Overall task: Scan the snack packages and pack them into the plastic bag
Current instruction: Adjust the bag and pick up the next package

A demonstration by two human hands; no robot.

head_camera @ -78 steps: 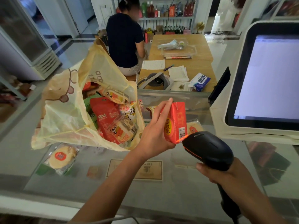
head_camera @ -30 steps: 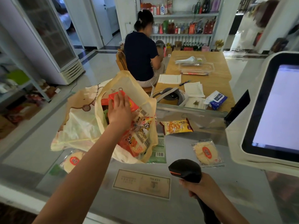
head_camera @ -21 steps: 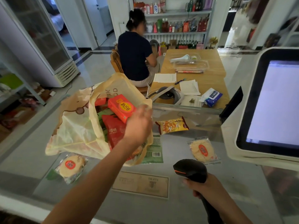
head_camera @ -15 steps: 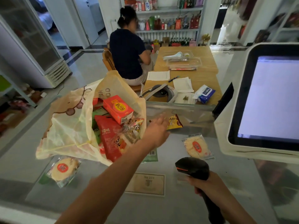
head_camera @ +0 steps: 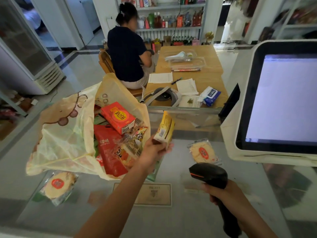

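Observation:
A cream plastic bag (head_camera: 65, 134) with a bear print lies open on the glass counter, holding a red box (head_camera: 118, 116), a red pouch (head_camera: 109, 152) and other snack packs. My left hand (head_camera: 154, 152) grips a yellow snack packet (head_camera: 164, 129) just right of the bag, lifted off the counter with its barcode end down. My right hand (head_camera: 221, 191) holds a black barcode scanner (head_camera: 208, 174) lower right, its nose pointing up-left. One round rice cracker pack (head_camera: 203, 152) lies right of the packet; another cracker pack (head_camera: 58, 184) lies in front of the bag.
A white checkout screen (head_camera: 283, 100) stands at the right edge. Beyond the counter a person sits with their back to me at a wooden table (head_camera: 211, 69) with papers, a wipes pack and trays. A green pack (head_camera: 154, 170) peeks out under my left wrist.
My left hand dropped the red box into the bag, reached right and picked the yellow snack packet up off the counter. The scanner hand stayed low at the right.

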